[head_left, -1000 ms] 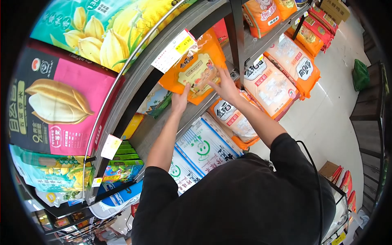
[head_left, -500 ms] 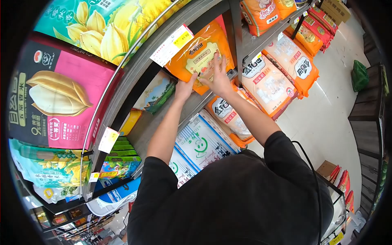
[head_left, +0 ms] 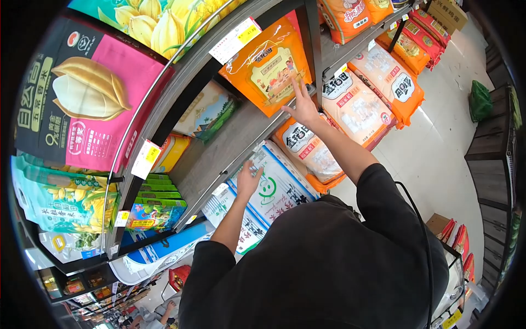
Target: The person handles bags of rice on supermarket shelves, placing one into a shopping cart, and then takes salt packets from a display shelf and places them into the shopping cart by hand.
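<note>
An orange bag (head_left: 274,66) with a pale label panel stands on the grey shelf. My right hand (head_left: 303,107) is at its lower right corner, fingers spread, with the fingertips over the bag's edge; whether they press on it I cannot tell. Lower down, my left hand (head_left: 249,180) hovers near the shelf's front edge with fingers apart and nothing in them. Beneath that hand lies a white and blue bag (head_left: 274,189) with a green smiling face. Orange and white rice bags (head_left: 307,147) lie beside it.
A large pink and black bag (head_left: 93,104) stands on the left behind a metal rail. Price tags (head_left: 236,41) line the shelf edge. Green packs (head_left: 156,208) sit on the lower left shelf. A green plastic bag (head_left: 481,101) rests at the right, by a dark display stand (head_left: 487,148).
My left hand has left the orange bag and moved down toward the white and blue bags. My right hand has shifted down and right to the orange bag's corner.
</note>
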